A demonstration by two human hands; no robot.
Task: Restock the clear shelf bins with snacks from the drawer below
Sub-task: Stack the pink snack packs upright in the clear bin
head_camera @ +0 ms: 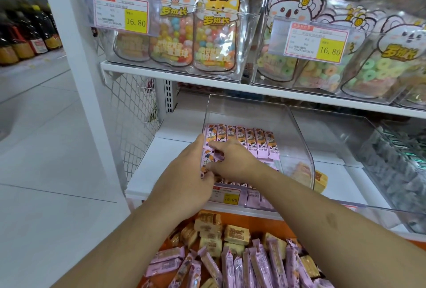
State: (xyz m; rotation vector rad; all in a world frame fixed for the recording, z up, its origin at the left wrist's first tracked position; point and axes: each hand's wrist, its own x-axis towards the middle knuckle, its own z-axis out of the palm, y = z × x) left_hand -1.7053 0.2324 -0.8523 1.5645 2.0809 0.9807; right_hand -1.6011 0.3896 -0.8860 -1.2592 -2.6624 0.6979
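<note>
The left hand [184,172] reaches into the clear bin [297,140] on the lower shelf [147,172], its grip curled around pink snack bars [208,159] at the bin's left wall. Just beside it, the right hand [232,158] pinches the same bars. More pink bars [253,264] lie loose in the orange drawer [265,220] below.

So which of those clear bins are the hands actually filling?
The lower-shelf bin holding rows of pink snack bars. Both the left hand and right hand reach into it; the upper bins hold candy pouches, and the grey-filled bin beside it is untouched.
</note>
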